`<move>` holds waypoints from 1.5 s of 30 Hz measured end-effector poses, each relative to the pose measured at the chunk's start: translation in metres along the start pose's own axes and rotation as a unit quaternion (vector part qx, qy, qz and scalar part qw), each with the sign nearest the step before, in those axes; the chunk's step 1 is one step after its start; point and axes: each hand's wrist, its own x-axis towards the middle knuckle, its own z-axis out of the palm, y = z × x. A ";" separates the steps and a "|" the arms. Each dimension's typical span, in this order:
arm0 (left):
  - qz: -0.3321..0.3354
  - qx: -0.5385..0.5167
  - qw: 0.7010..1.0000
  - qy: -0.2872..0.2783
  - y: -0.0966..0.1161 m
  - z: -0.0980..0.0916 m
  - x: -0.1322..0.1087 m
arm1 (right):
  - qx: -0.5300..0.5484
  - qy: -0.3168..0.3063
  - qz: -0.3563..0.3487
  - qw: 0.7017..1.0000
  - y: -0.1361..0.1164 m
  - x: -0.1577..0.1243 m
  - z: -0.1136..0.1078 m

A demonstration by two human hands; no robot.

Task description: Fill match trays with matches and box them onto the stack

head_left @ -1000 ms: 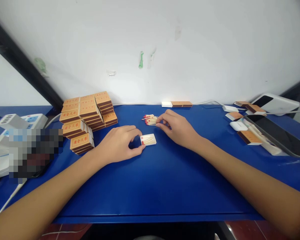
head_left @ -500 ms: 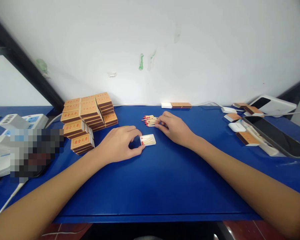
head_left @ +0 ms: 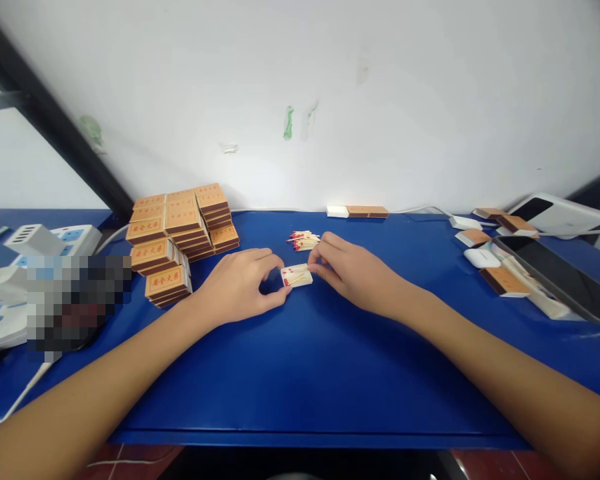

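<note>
Between thumb and forefinger, my left hand (head_left: 245, 283) grips the left end of a small white matchbox tray (head_left: 304, 281) on the blue table. Some red-tipped matches (head_left: 295, 276) lie inside it, heads toward the left. My right hand (head_left: 341, 268) is at the tray's right end, its fingers pinched on matches held over the tray; how many cannot be made out. Just behind the tray lies a loose heap of red-headed matches (head_left: 305, 241).
Stacked matchboxes (head_left: 180, 217) stand at the left by the wall. A partly slid-out matchbox (head_left: 367, 211) lies along the wall. On the right are several matchboxes (head_left: 503, 281), a white earphone case (head_left: 480, 258) and a phone (head_left: 563, 273). A power strip (head_left: 80, 240) sits far left.
My right hand has moved from the match heap toward me to the tray, bringing matches over it. My left hand keeps its hold on the tray. The view has shifted slightly.
</note>
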 end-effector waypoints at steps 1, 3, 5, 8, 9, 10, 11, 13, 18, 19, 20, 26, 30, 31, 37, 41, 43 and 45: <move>0.001 -0.003 1.000 -0.002 0.000 0.000 0.000 | -0.003 -0.011 -0.004 1.000 -0.004 -0.001 0.001; 0.002 -0.007 1.000 -0.006 -0.001 0.000 -0.001 | -0.004 -0.030 -0.012 0.999 -0.009 -0.001 0.003; 0.002 -0.010 1.000 -0.008 -0.001 0.001 -0.001 | 0.011 -0.031 -0.017 0.999 -0.009 -0.001 0.005; 0.001 -0.009 1.000 -0.009 -0.001 0.001 -0.001 | 0.043 0.013 -0.006 0.999 0.004 0.002 0.008; 0.000 -0.009 1.000 -0.010 0.000 0.000 -0.001 | 0.044 0.034 0.003 0.998 0.010 0.004 0.009; -0.001 -0.008 1.000 -0.012 0.000 0.000 -0.001 | 0.039 0.052 0.013 0.998 0.017 0.005 0.010; -0.002 -0.008 1.000 -0.014 0.000 0.000 -0.001 | 0.032 0.063 0.022 0.997 0.024 0.006 0.012; -0.002 -0.008 1.000 -0.014 0.001 -0.001 -0.001 | 0.021 0.066 0.033 0.997 0.035 0.009 0.016; 0.002 -0.005 1.000 -0.011 0.001 0.000 -0.001 | 0.026 0.052 0.037 0.998 0.045 0.013 0.022; 0.003 -0.005 1.000 -0.012 0.001 0.000 -0.001 | 0.027 0.050 0.036 0.998 0.044 0.014 0.022; 0.003 -0.005 1.000 -0.014 0.001 0.000 -0.001 | 0.027 0.047 0.036 0.998 0.044 0.014 0.022; 0.002 -0.004 1.000 -0.010 0.001 -0.001 0.000 | 0.030 0.047 0.039 0.998 0.041 0.015 0.022; 0.002 -0.005 1.000 -0.013 0.002 0.000 0.000 | 0.020 0.043 0.027 0.999 0.043 0.016 0.023; 0.001 -0.005 1.000 -0.014 0.002 0.000 -0.001 | 0.020 0.044 0.027 0.998 0.044 0.016 0.023; -0.001 -0.008 1.000 -0.018 0.002 -0.001 0.000 | 0.027 0.046 0.025 0.998 0.046 0.017 0.024; -0.004 -0.008 1.000 -0.018 0.001 0.000 0.000 | 0.043 0.050 0.034 0.997 0.046 0.017 0.024; -0.003 -0.009 1.000 -0.018 0.001 0.000 0.000 | 0.047 0.051 0.032 0.997 0.046 0.017 0.024; -0.001 -0.010 1.000 -0.019 0.000 0.000 0.000 | 0.043 0.044 0.032 0.998 0.046 0.017 0.024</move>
